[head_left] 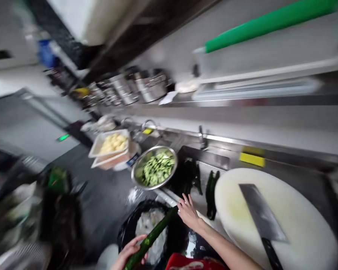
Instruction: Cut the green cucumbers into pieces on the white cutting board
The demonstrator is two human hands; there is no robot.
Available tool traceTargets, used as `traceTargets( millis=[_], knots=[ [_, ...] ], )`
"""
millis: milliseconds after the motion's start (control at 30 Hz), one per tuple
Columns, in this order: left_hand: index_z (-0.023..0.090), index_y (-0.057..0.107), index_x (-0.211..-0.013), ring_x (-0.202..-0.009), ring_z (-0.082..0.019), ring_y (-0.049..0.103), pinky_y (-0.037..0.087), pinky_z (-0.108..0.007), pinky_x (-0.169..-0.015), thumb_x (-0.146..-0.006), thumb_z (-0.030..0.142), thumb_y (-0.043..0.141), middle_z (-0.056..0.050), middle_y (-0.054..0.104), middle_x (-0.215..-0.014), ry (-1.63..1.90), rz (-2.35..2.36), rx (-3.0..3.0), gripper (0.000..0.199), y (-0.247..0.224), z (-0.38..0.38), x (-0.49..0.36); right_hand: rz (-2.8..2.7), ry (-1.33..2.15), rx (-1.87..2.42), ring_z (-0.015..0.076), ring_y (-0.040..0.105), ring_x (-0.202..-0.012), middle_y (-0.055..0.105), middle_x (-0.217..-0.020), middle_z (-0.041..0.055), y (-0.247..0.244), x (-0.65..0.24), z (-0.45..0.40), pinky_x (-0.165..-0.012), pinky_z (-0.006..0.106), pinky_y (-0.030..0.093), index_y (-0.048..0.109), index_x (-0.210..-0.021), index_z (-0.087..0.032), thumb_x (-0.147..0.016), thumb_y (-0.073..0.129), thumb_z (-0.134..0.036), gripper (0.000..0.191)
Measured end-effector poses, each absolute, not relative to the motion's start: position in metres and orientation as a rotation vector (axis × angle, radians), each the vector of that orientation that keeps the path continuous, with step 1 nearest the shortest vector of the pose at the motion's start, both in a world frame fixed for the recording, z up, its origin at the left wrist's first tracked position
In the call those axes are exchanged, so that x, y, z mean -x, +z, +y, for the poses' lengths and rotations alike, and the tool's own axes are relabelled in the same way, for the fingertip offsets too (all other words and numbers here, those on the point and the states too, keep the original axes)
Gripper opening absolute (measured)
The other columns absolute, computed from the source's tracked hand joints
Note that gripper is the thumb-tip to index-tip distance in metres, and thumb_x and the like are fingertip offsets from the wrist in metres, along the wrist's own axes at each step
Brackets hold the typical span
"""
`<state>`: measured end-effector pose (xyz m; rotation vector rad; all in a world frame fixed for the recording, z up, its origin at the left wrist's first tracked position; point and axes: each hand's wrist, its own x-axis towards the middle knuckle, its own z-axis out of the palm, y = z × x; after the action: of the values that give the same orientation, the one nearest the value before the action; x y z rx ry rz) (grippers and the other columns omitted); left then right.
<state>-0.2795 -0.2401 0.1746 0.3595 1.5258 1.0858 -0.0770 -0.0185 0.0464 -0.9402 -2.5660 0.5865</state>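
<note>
A long dark green cucumber (pixel 157 229) slants above the black-lined bin (pixel 126 221). My left hand (pixel 131 250) is wrapped round its lower part. At the cucumber's upper end is my right hand (pixel 189 213), its fingers stretched out and apart; whether the palm touches the tip is unclear. More cucumbers (pixel 211 193) lie in the sink (pixel 222 161) just beyond. To the right, a cleaver (pixel 260 212) with a black handle rests flat on the round white cutting board (pixel 298 202). Behind my hands, a steel bowl (pixel 133 172) holds cut green pieces.
White tubs (pixel 94 152) with peeled, pale yellow pieces stand left of the bowl. A steel shelf (pixel 228 99) carrying metal containers runs along the wall. A yellow block (pixel 252 159) lies behind the board. Something red (pixel 186 262) is at the bottom edge. The left side is blurred.
</note>
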Motion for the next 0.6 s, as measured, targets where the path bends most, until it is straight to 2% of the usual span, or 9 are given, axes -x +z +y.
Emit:
traceTargets(
  millis=[100,167,267,333,400,500,600],
  knots=[
    [0.01,0.069,-0.109,-0.074,-0.024,0.069,0.053,-0.03,-0.065,-0.068,0.041,0.079,-0.015,0.072,-0.097,1.313,1.391,-0.118,0.052,0.166,-0.327,0.302,-2.804,0.63,0.498,0.0285,0.049,-0.13,0.064,-0.119,0.011,0.038,0.115,-0.062,-0.113,0.052,0.027,0.059,-0.117,-0.018,-0.094,0.052,-0.027,0.026],
    [0.007,0.065,-0.113,-0.079,-0.025,0.071,0.055,-0.03,-0.069,-0.079,0.044,0.071,-0.019,0.071,-0.102,1.533,1.271,0.062,0.05,0.15,-0.388,0.313,-2.923,0.687,0.276,0.0248,0.06,-0.111,0.067,-0.109,0.0096,0.034,0.141,-0.092,-0.105,0.047,0.037,0.059,-0.11,-0.018,-0.097,0.048,-0.028,0.02],
    [0.009,0.059,-0.122,-0.095,-0.029,0.071,0.057,-0.034,-0.077,-0.088,0.056,0.057,-0.024,0.065,-0.117,1.896,1.048,0.176,0.058,0.12,-0.462,0.323,-2.974,0.877,0.032,0.0214,0.064,-0.094,0.067,-0.103,0.0088,0.028,0.183,-0.132,-0.086,0.034,0.046,0.058,-0.106,-0.019,-0.099,0.043,-0.036,0.024],
    [0.012,0.061,-0.117,-0.098,-0.029,0.07,0.057,-0.035,-0.076,-0.087,0.065,0.054,-0.024,0.064,-0.119,2.051,0.978,0.21,0.061,0.099,-0.491,0.332,-2.97,1.007,-0.03,0.0205,0.066,-0.09,0.068,-0.1,0.008,0.022,0.21,-0.155,-0.081,0.031,0.046,0.058,-0.108,-0.02,-0.1,0.04,-0.038,0.027],
    [0.013,0.064,-0.11,-0.091,-0.025,0.07,0.057,-0.032,-0.073,-0.084,0.063,0.061,-0.02,0.068,-0.111,2.114,1.04,0.276,0.057,0.08,-0.503,0.351,-2.976,1.125,-0.032,0.0203,0.067,-0.089,0.069,-0.099,0.0071,0.014,0.236,-0.173,-0.078,0.029,0.047,0.059,-0.11,-0.021,-0.1,0.039,-0.041,0.029],
    [0.016,0.063,-0.113,-0.074,-0.014,0.065,0.055,-0.025,-0.066,-0.075,0.04,0.08,-0.008,0.069,-0.093,2.149,1.318,0.362,0.048,0.061,-0.502,0.395,-2.997,1.262,0.012,0.0211,0.068,-0.091,0.071,-0.102,0.0065,0.004,0.275,-0.19,-0.079,0.03,0.049,0.059,-0.111,-0.023,-0.098,0.041,-0.044,0.03],
    [0.017,0.061,-0.117,-0.074,-0.01,0.061,0.054,-0.022,-0.066,-0.067,0.03,0.086,-0.004,0.066,-0.096,2.154,1.45,0.259,0.057,0.063,-0.493,0.454,-2.985,1.304,0.169,0.0233,0.068,-0.097,0.071,-0.106,0.0084,0.003,0.32,-0.195,-0.083,0.033,0.05,0.057,-0.11,-0.023,-0.096,0.043,-0.048,0.032]
  ],
)
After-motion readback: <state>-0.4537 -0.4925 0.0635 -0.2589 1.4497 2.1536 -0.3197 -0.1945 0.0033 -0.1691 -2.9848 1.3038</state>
